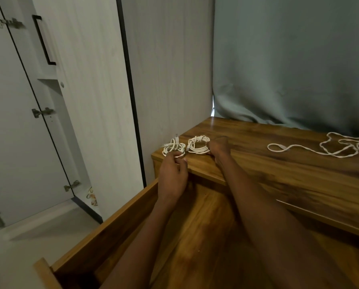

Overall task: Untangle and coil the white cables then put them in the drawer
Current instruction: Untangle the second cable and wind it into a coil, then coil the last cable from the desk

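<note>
Head view, the only one I've got, looking down over my arms: two white cables are already wound into neat little coils at the near left corner of the wooden top [278,163], side by side and just about touching. My left hand [172,176] reaches up from over the open drawer [103,232], fingers curled onto the near edge of the left coil [173,147], pinching a few of its loops, I'd say, though the fingertips hide just how firm that hold is. My right hand [218,150] is closed around the right side of the right coil [197,144], knuckles up, a proper grip on the bundle. Both coils lie on the top, not lifted that I can tell, with a plug end poking up from the left one. Off to the far right, well apart from my hands, a third white cable [324,147] sprawls loose in open loops near the curtain [289,59], running out of the picture, so I can't see where it finishes. The drawer below my forearms is pulled out, and what shows of its floor holds no cable; my arms cover part of it. So, my reckoning: two of three coiled, none stowed. What's left looks like dropping these two coils into the drawer, then straightening, winding and stowing the loose one.
</note>
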The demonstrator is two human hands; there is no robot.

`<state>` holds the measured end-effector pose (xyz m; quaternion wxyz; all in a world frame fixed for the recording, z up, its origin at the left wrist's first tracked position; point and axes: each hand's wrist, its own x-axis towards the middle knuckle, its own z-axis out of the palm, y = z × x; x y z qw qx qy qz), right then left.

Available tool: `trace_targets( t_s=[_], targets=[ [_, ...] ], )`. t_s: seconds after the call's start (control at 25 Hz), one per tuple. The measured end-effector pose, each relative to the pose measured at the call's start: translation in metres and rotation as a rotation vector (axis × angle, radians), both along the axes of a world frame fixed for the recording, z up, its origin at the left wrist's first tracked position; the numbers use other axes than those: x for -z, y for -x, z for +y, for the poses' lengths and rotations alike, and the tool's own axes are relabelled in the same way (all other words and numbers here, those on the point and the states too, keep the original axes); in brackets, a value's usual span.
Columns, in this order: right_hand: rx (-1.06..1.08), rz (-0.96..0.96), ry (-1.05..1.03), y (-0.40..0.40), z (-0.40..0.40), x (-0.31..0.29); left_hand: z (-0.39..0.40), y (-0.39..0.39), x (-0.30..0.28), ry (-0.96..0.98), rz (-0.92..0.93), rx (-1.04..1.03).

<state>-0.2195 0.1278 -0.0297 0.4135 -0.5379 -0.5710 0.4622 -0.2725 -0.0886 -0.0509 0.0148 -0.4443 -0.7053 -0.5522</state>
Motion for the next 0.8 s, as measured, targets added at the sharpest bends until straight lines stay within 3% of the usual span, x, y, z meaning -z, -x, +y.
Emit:
trace_targets(
  t_s=[0.12,0.28,0.6,0.8],
  targets=[
    [0.04,-0.084,-0.036,0.021,0.022,0.004,0.006,0.004,0.002,-0.023,0.0,-0.041],
    [-0.002,-0.034,-0.025,0.038,0.022,-0.008,0.014,0.01,0.005,-0.027,0.009,-0.085],
    [-0.241,0.052,-0.015,0.051,0.029,-0.012,0.03,0.006,0.011,0.003,0.044,-0.049],
    [-0.323,0.014,-0.135,0.045,0.022,-0.007,0.031,0.003,0.01,0.007,0.043,-0.009]
  ],
)
